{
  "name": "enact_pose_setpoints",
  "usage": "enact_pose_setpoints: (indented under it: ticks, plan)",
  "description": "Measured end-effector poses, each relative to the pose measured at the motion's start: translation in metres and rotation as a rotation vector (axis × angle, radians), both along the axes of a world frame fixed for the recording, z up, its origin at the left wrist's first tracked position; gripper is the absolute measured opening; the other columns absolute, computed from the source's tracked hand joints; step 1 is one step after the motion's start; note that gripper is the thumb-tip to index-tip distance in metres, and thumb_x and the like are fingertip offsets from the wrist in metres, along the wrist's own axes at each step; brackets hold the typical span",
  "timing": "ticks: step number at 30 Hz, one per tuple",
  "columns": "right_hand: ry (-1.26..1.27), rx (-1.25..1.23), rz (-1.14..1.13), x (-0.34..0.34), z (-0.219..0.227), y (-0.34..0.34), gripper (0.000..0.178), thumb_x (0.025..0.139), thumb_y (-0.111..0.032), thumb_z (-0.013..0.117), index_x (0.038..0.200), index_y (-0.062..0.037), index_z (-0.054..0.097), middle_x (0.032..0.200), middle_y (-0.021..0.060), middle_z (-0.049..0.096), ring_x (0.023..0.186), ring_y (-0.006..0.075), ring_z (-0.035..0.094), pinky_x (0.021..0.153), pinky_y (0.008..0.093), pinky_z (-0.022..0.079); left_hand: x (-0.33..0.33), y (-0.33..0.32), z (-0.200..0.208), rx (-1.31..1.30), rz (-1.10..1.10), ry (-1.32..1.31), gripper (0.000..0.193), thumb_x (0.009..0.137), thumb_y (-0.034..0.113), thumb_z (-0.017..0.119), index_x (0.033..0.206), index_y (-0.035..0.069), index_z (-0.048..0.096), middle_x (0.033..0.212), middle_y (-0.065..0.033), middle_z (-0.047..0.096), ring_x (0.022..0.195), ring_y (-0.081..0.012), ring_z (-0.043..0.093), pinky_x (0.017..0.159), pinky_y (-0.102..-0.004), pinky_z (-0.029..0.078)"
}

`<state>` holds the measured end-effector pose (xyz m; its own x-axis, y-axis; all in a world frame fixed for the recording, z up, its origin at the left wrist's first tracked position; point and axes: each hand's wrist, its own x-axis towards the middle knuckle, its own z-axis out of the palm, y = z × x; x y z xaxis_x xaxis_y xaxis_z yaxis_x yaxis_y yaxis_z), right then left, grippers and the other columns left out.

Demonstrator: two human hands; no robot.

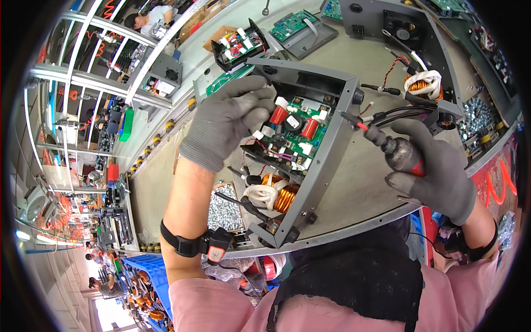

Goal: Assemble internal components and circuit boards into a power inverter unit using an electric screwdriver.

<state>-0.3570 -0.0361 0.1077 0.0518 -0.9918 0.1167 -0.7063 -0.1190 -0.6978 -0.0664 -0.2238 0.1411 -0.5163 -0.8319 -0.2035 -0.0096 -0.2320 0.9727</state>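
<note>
A grey metal housing (332,149) stands in front of me on the bench. Inside it sits a green circuit board (318,113) with red capacitors and white connectors. Copper-wound coils (285,197) wrapped with a white strap lie at its near end. My left hand (235,119), in a grey glove, is at the housing's left side with fingers curled together; what they pinch, if anything, is hidden. My right hand (440,166), also gloved, grips a dark power screwdriver (402,155) with a red collar. Its bit points left, beside the housing's right wall and apart from the board.
A tray of small screws (224,210) lies left of the coils. Another open housing (398,33) with a fan and coil stands at the far right. Further boards (298,27) line the back of the bench. Loose screws (477,117) fill a bin at right; a blue crate (149,271) stands lower left.
</note>
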Motion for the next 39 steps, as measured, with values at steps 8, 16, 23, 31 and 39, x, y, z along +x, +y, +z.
enact_pose_setpoints:
  ticks: [8, 16, 23, 31, 39]
  plan:
    - [-0.034, 0.032, 0.116, 0.035, 0.015, -0.013, 0.062, 0.078, -0.037, 0.073, 0.126, -0.0084, 0.045, 0.085, 0.0186, 0.065, 0.083, 0.0378, 0.064, 0.070, 0.0437, 0.049, -0.024, 0.039, 0.004, 0.062, 0.047, 0.105, 0.016, 0.091, 0.013, 0.062, 0.102, 0.001, 0.061, 0.083, -0.0065, 0.065, 0.059, -0.0071, 0.058, 0.047, -0.0178, 0.046]
    - [-0.010, -0.007, 0.111, 0.048, 0.018, -0.009, 0.061, 0.081, -0.040, 0.070, 0.127, -0.0093, 0.045, 0.084, 0.0172, 0.065, 0.082, 0.0363, 0.065, 0.072, 0.0447, 0.048, -0.033, 0.057, 0.004, -0.053, 0.088, 0.047, 0.025, 0.093, 0.019, 0.062, 0.107, -0.001, 0.057, 0.083, -0.0086, 0.061, 0.060, -0.0069, 0.052, 0.048, -0.0182, 0.040]
    - [-0.357, 0.042, 0.195, 0.039, 0.007, -0.004, 0.054, 0.085, -0.035, 0.067, 0.124, -0.0021, 0.048, 0.093, 0.0153, 0.064, 0.087, 0.0298, 0.064, 0.077, 0.0377, 0.049, -0.048, 0.072, 0.000, -0.140, 0.118, 0.252, 0.024, 0.092, 0.011, 0.061, 0.113, -0.001, 0.056, 0.092, -0.0104, 0.067, 0.065, -0.0092, 0.058, 0.053, -0.0212, 0.046]
    - [-0.542, 0.131, 0.168, 0.031, -0.001, 0.013, 0.053, 0.087, -0.032, 0.066, 0.124, 0.0006, 0.048, 0.096, 0.0106, 0.061, 0.088, 0.0209, 0.061, 0.081, 0.0335, 0.048, -0.061, 0.073, -0.009, -0.015, 0.042, 0.314, 0.025, 0.092, 0.016, 0.062, 0.111, -0.001, 0.058, 0.092, -0.0110, 0.066, 0.063, -0.0077, 0.059, 0.048, -0.0177, 0.046]
    - [-0.546, 0.145, 0.129, 0.034, 0.001, 0.013, 0.052, 0.088, -0.033, 0.065, 0.123, 0.0017, 0.047, 0.094, 0.0055, 0.058, 0.082, 0.0147, 0.057, 0.077, 0.0309, 0.048, -0.069, 0.072, -0.003, 0.005, 0.056, 0.292, 0.025, 0.092, 0.017, 0.063, 0.109, -0.001, 0.058, 0.089, -0.0087, 0.065, 0.061, -0.0065, 0.057, 0.047, -0.0178, 0.045]
